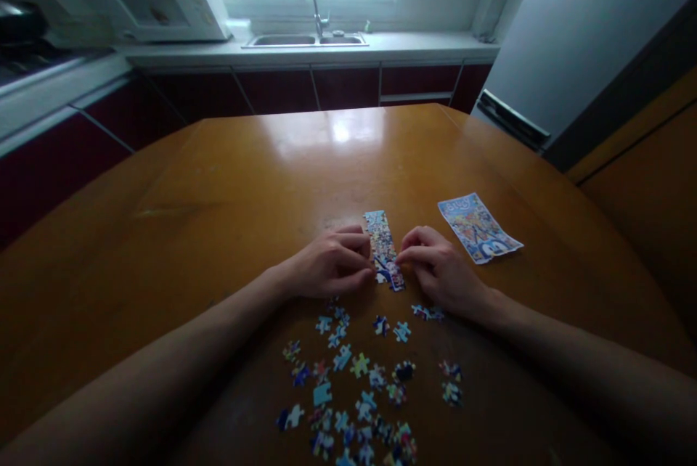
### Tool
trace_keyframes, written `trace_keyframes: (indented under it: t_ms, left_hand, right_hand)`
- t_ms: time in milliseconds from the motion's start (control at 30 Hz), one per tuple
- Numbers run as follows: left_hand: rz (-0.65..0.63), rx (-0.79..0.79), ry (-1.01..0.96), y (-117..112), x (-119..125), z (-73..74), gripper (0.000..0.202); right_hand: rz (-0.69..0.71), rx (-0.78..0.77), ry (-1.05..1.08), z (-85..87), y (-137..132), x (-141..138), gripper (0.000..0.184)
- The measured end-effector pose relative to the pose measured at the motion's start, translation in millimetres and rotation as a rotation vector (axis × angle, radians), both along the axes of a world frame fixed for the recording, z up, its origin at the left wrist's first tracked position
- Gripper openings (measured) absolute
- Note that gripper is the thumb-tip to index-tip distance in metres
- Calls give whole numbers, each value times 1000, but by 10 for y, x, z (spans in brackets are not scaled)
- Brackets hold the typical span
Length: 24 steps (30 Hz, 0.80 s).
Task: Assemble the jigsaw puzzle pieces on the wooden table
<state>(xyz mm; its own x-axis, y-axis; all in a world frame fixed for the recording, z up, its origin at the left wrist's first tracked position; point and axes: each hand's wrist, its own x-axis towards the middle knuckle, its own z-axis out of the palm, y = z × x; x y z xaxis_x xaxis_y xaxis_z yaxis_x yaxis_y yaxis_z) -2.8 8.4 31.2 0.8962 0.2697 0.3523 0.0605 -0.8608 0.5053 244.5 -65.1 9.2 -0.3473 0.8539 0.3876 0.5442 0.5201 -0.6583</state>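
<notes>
Brown, polished wood makes the desk [229, 176], and on it a narrow strip of joined puzzle pieces [382, 237] lies flat between the two hands. The left hand [340, 263] is at the left edge of this strip, with its fingers curled and close together. The right hand [435, 266] is at the lower right edge, its thumb and forefinger drawn near to each other – whether either hand pinches a single piece, I cannot tell.

As for the progress, I judge it to be partial: the strip is assembled as one long column, but its side and lower end look uneven. Many loose pieces [343, 358] are left, scattered and partly heaped on the near side of the strip; a few of them seem to touch or perhaps to be linked. One small cluster [428, 313] lies just below the right hand. To the right of this hand rests a printed sheet [480, 228] – its colours resemble those of the strip.
</notes>
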Motion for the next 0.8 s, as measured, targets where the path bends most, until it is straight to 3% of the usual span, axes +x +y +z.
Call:
trace_keyframes:
  t_ms: [333,800]
  left_hand:
    - [-5,4,9,-2,-2,-1,25]
    - [-30,22,63,-7,13,-13,22]
  right_hand:
    - [171,66,-67,-12,-8,5,32]
    - [188,77,-127,6,4,-12,28]
